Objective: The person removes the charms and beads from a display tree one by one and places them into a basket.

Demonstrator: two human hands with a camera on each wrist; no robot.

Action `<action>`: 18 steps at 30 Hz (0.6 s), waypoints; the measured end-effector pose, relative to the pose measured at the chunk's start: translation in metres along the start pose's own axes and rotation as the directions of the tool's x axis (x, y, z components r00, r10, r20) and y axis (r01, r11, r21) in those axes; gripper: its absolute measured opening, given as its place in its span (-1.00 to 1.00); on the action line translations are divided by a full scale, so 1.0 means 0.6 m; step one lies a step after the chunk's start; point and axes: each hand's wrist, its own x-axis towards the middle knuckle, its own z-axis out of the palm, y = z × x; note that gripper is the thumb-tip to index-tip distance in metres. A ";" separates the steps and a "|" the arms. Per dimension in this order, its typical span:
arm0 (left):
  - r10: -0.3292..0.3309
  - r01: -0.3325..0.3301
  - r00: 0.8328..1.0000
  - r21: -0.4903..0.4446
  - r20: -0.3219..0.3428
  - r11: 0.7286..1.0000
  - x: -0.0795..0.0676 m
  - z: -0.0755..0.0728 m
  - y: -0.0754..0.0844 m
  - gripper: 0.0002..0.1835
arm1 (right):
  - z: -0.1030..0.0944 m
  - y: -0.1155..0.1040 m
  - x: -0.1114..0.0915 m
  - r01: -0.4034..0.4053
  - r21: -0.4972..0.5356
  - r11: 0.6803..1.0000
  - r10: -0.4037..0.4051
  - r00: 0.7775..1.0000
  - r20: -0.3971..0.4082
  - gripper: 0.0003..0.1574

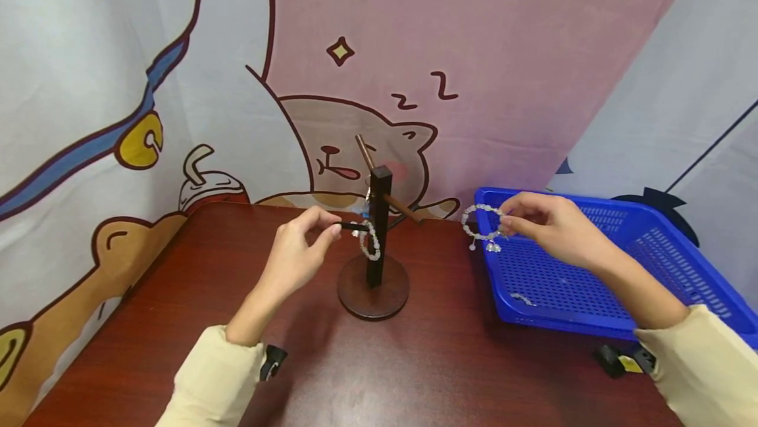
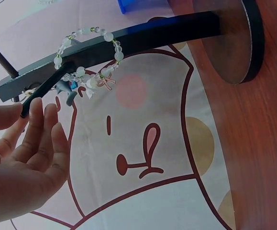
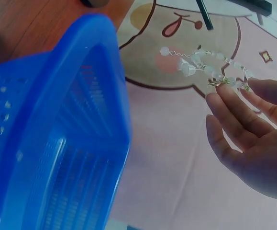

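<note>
A dark wooden jewelry stand (image 1: 379,236) with a round base stands on the table, its pegs pointing several ways. The thumb and fingertips of my left hand (image 1: 299,246) pinch the tip of one black peg (image 2: 45,91). A pale beaded bracelet (image 2: 117,49) hangs on that peg near the post. In the head view, my right hand (image 1: 547,226) is above the blue basket's left side. It pinches another pale beaded bracelet (image 3: 215,72), whose flower-like charm (image 3: 186,67) and bead dangle from it. A blue-grey charm (image 2: 69,91) shows behind the peg, partly hidden.
The blue plastic basket (image 1: 500,302) occupies the right of the table, with a beaded bracelet (image 1: 522,299) lying inside. The reddish-brown table (image 1: 237,269) reaches back to a cartoon-printed cloth (image 1: 503,32). A bare brown peg (image 1: 404,208) juts from the post toward the right.
</note>
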 end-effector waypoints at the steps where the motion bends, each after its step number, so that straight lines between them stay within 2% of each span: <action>1: -0.001 0.001 1.000 -0.001 0.000 1.000 0.000 0.000 0.000 -0.93 | -0.004 0.003 -0.004 -0.001 -0.003 1.000 0.001 1.000 -0.001 -0.93; 10: -0.006 0.006 1.000 -0.009 0.004 1.000 -0.001 0.001 -0.001 -0.94 | -0.032 0.038 -0.046 -0.035 -0.067 0.997 0.035 0.999 -0.001 -0.91; 18: 0.002 -0.002 1.000 -0.001 0.001 1.000 0.000 0.001 0.000 -0.93 | -0.042 0.063 -0.085 -0.066 -0.114 0.991 0.067 0.998 0.010 -0.92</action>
